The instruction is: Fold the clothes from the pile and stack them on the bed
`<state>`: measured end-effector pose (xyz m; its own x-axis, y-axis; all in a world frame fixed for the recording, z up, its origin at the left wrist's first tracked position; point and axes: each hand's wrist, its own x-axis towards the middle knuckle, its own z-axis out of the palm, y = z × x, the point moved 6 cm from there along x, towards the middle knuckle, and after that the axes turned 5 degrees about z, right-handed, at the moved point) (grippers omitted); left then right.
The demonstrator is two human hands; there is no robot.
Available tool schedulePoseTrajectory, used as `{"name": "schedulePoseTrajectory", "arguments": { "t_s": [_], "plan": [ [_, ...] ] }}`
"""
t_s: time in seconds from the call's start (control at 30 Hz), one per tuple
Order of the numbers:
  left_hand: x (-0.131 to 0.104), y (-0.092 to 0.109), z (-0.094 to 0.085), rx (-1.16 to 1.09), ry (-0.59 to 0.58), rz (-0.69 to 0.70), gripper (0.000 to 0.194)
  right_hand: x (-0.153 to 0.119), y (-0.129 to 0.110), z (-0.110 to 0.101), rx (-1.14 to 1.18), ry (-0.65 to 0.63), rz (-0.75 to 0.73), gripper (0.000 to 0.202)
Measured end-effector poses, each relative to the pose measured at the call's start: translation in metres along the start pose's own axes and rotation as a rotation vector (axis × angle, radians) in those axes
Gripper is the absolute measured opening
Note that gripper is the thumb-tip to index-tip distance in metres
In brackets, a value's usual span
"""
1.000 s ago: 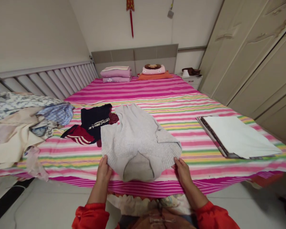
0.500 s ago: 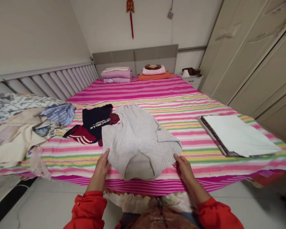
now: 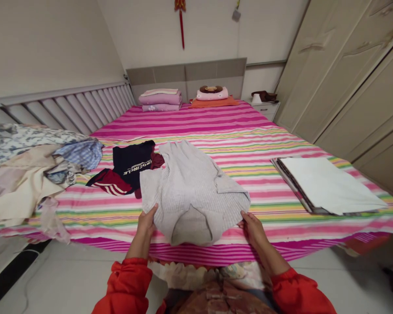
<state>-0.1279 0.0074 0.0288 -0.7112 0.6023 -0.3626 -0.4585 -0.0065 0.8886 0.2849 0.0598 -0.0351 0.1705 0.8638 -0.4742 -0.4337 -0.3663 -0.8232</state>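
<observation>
A light grey ribbed short-sleeved top (image 3: pixel 190 183) lies spread on the bed, its neck opening toward me and its body stretching away. My left hand (image 3: pixel 147 221) is closed at the top's near left edge, with thumb and fingers pinching the fabric by the shoulder. At the near right edge, my right hand (image 3: pixel 253 226) pinches the cloth between thumb and fingers. Partly under the top's left sleeve lies a navy and dark red shirt (image 3: pixel 131 168) with white lettering and stripes.
Loose clothes (image 3: pixel 29 174) are heaped on the left of the bed. A flat stack of folded clothes (image 3: pixel 327 185), white on top, lies on the right. Folded bedding (image 3: pixel 162 99) and a pink pillow (image 3: pixel 212 93) rest by the headboard. A wardrobe (image 3: pixel 347 83) stands at right.
My left hand has shifted a little to the right along the top's near edge. My right hand and the top have barely moved.
</observation>
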Motion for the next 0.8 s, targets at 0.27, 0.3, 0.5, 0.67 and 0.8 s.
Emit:
{"name": "schedulePoseTrajectory", "arguments": {
  "t_s": [0.27, 0.3, 0.5, 0.67, 0.8],
  "plan": [
    [-0.004, 0.003, -0.016, 0.008, 0.136, 0.041, 0.022, -0.001, 0.0, 0.001, 0.006, -0.006, -0.016, 0.044],
    [-0.005, 0.005, -0.017, 0.006, 0.15, 0.047, 0.023, -0.002, -0.001, 0.002, 0.006, -0.009, -0.019, 0.044],
    [-0.015, 0.029, -0.02, -0.056, 0.149, 0.162, 0.023, -0.011, -0.003, 0.004, 0.005, -0.048, -0.009, 0.045],
    [-0.012, 0.04, -0.035, -0.046, 0.15, 0.202, 0.014, -0.023, -0.003, -0.003, -0.002, -0.09, 0.027, 0.043],
    [-0.001, 0.034, -0.045, -0.019, 0.102, 0.061, 0.02, -0.022, -0.007, -0.007, -0.018, -0.079, 0.087, 0.041]
  ]
}}
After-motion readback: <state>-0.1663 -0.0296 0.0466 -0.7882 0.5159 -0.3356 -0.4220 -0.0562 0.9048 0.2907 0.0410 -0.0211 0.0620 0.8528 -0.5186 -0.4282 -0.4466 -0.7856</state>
